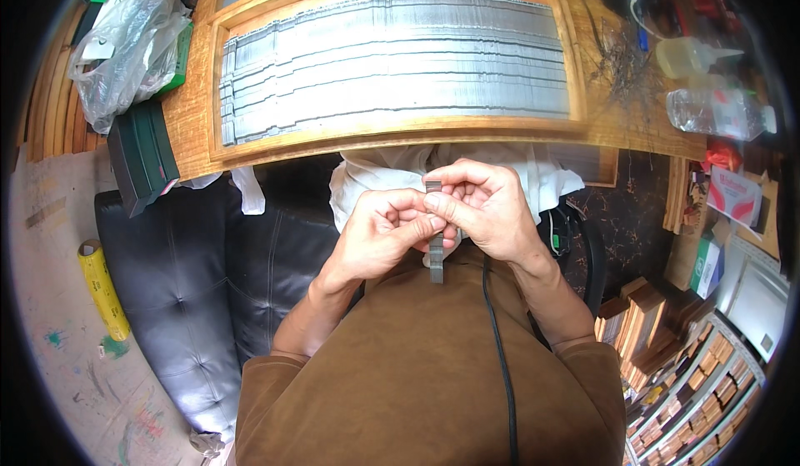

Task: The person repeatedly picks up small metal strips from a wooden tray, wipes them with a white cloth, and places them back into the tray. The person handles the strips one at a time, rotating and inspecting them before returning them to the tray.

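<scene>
In front of my chest, both hands grip a narrow grey strip (437, 268) that seems made of small blocks or thin pieces in line. My left hand (379, 228) pinches its middle from the left, fingers curled in. From the other side my right hand (492, 216) holds the upper part between thumb and fingers. The strip's lower end hangs free below the hands, and part of its middle is hidden behind the fingers. Just beyond the hands, on the table, lies a shallow wooden frame (400, 138) filled with rows of thin grey pieces (375, 66) packed tightly together.
A dark green box (143, 157) and a clear plastic bag (133, 49) are at the table's left. On the right lie a clear bottle (708, 113), a squeeze bottle (687, 57) and dark wiry scraps (625, 70). A black padded seat (183, 299) is left; white cloth (358, 178) covers my lap.
</scene>
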A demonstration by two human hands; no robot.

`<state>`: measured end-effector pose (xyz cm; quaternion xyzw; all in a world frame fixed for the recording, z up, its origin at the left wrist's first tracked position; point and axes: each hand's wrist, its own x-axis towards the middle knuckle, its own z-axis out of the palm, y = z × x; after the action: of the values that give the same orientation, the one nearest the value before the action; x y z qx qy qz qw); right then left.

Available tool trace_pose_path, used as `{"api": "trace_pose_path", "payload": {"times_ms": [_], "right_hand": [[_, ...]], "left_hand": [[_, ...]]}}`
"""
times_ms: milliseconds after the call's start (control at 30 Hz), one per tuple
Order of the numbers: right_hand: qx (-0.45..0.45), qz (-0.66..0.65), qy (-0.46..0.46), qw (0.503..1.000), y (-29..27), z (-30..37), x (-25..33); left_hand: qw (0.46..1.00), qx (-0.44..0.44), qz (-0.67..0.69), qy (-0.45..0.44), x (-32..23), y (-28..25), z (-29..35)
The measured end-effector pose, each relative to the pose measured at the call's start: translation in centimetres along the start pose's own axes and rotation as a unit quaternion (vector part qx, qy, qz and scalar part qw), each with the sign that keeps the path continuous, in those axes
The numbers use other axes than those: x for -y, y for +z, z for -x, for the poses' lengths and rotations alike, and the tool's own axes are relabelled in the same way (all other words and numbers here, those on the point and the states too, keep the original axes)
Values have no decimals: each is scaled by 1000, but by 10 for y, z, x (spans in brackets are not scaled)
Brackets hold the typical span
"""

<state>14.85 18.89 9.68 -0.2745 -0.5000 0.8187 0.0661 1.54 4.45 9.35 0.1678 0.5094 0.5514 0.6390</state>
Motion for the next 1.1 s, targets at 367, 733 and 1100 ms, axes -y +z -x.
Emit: {"api": "trace_pose_path", "payload": {"times_ms": [367,733,1100], "right_hand": [[-11,-10,-14,1000,1,-1,-4],[-11,-19,-25,999,0,-3,-7],[-11,-19,-24,999,1,-3,-5]], "left_hand": [[1000,-8,0,-7,0,1,0],[1000,-17,-7,-11,-3,3,0],[1000,-16,0,-3,-2,2,1]]}}
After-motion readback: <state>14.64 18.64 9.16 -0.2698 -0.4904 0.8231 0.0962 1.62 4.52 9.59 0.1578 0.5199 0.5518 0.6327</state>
